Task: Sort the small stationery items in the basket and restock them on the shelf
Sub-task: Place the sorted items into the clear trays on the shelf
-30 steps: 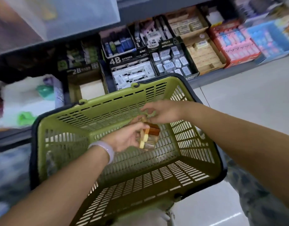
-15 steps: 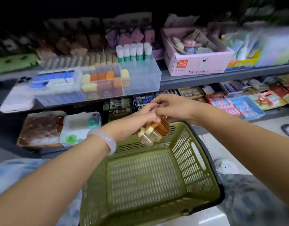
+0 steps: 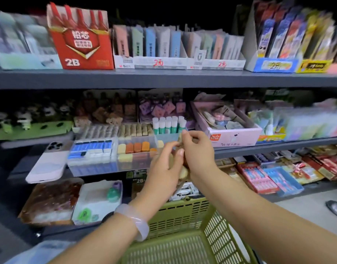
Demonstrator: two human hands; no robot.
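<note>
Left hand [image 3: 164, 168] and right hand [image 3: 197, 149] both pinch small erasers [image 3: 184, 173] between them.

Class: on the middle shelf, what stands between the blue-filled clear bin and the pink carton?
In the head view, a clear bin of orange and cream pieces, with both hands raised before its right end.

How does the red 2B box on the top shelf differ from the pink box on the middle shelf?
The red 2B box stands tall and upright on the top shelf; the pink box is low and open-topped on the middle shelf. The red one shows a large printed emblem; the pink one holds a loose jumble of small items. Both are display cartons facing outward.
</note>
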